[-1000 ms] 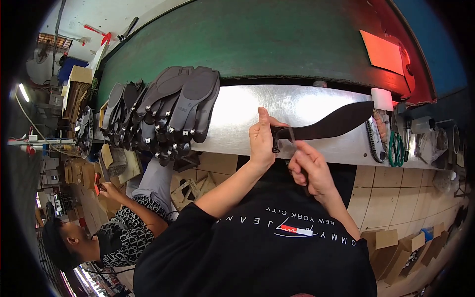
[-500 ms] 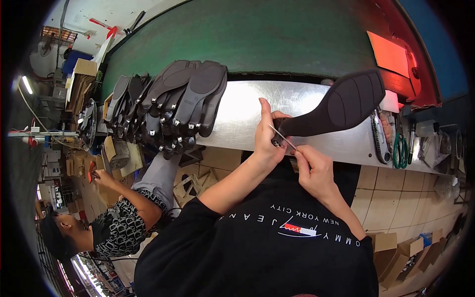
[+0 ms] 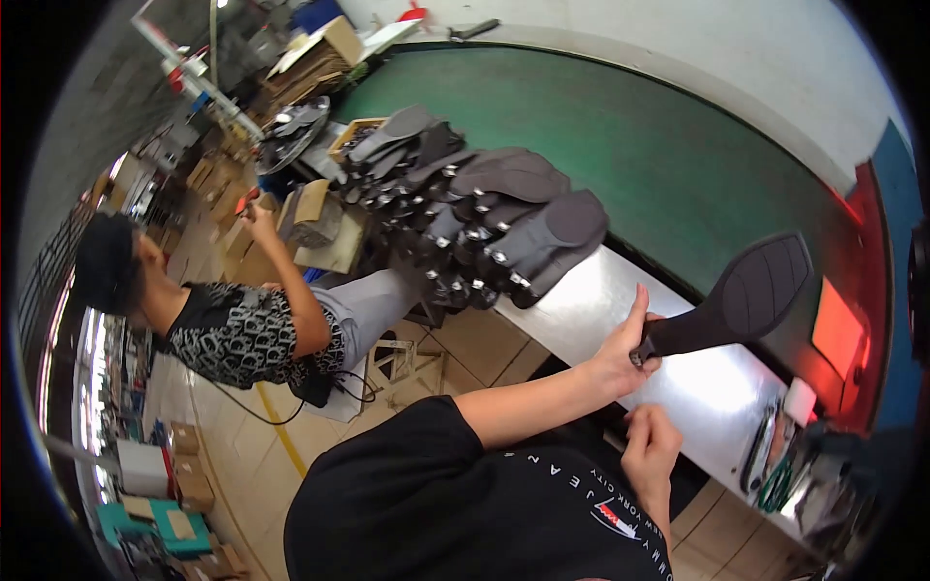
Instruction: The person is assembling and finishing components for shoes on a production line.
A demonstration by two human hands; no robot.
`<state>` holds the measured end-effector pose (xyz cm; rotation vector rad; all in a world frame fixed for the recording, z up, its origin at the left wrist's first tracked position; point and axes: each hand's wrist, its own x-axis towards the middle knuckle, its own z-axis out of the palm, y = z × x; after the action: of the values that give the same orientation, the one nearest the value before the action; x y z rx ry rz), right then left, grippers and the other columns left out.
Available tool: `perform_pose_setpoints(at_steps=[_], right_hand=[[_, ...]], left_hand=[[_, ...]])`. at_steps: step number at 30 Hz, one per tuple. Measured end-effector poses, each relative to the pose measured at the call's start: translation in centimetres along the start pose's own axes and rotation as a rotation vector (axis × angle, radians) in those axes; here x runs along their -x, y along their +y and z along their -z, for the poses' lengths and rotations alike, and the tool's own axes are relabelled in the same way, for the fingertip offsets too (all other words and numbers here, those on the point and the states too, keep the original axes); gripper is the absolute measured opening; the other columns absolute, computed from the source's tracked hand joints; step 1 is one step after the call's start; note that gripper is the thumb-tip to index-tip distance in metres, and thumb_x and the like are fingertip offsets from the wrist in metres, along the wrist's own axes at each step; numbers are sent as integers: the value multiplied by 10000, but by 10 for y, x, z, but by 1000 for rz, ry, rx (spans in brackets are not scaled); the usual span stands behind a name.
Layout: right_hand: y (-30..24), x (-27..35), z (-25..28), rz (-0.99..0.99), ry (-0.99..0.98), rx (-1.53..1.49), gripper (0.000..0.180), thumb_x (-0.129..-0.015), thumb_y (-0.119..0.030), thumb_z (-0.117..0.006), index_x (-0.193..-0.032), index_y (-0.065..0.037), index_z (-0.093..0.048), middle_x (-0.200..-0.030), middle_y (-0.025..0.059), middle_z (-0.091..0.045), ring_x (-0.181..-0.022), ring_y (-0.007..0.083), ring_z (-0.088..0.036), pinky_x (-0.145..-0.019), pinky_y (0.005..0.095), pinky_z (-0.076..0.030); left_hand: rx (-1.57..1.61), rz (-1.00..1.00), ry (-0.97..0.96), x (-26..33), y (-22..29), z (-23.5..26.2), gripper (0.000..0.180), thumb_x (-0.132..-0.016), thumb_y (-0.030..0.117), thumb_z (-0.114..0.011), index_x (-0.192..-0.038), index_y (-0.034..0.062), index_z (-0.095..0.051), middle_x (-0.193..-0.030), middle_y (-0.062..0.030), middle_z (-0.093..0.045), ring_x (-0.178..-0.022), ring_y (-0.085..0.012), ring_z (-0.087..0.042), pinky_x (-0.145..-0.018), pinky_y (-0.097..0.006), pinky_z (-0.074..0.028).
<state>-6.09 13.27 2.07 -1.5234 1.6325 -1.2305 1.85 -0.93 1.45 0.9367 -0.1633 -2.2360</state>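
Observation:
My left hand (image 3: 628,347) grips the narrow heel end of a dark shoe sole (image 3: 741,298), holding it up over the shiny metal table (image 3: 707,392) with its textured broad end toward the right. My right hand (image 3: 649,448) sits lower, near my chest at the table's front edge, fingers curled; whether anything small is in it cannot be told. A row of several similar dark soles (image 3: 484,218) lies overlapped along the table to the left.
A green conveyor belt (image 3: 620,145) runs behind the table. A seated person in a patterned shirt (image 3: 232,329) works at the left among cardboard boxes (image 3: 325,228). Tools and green cord (image 3: 775,479) lie at the table's right end. An orange-red glow (image 3: 838,334) shows at the right.
The view has swung and tilted left. My left hand keeps the sole raised. My right hand has come off the sole's heel and dropped down toward my chest.

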Motion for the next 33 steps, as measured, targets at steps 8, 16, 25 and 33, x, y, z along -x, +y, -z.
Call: perform_pose_setpoints(at_steps=[8,16,25,33], right_hand=[[20,-20,7,-152,76,-165,169,-926,-58,-498,-789,-2,-578,-577,-2,-495,-519,56,-434,-481,229,-341],[56,-70,12,28,208,143,127,-914,-50,-514,-830,11,-588,-658,66,-545,-550,149,-500,-529,277,-397],[91,-88,6,276,405,538,62,-859,-52,-588,-887,-12,-625,-768,118,-590,-664,287,-575,-601,361,-458],[84,-91,2,108,359,398,82,-824,-92,-658,-814,-27,-608,-713,63,-580,-565,192,-552,-542,307,-434]], left_hand=[[-81,-880,170,81,191,26,386,-905,451,-565,-1037,92,-618,-866,0,-587,-685,-95,-551,-467,-211,-436],[-484,-1140,752,90,342,177,260,-864,294,-663,-1057,122,-634,-964,9,-624,-792,-111,-585,-500,-255,-484],[-1415,-1984,1182,76,304,126,256,-829,227,-680,-1029,66,-672,-1061,-142,-612,-1052,-292,-553,-927,-384,-420],[-2058,-1275,355,-22,331,85,372,-812,354,-701,-1071,86,-686,-1035,-111,-657,-952,-258,-632,-857,-345,-490]])
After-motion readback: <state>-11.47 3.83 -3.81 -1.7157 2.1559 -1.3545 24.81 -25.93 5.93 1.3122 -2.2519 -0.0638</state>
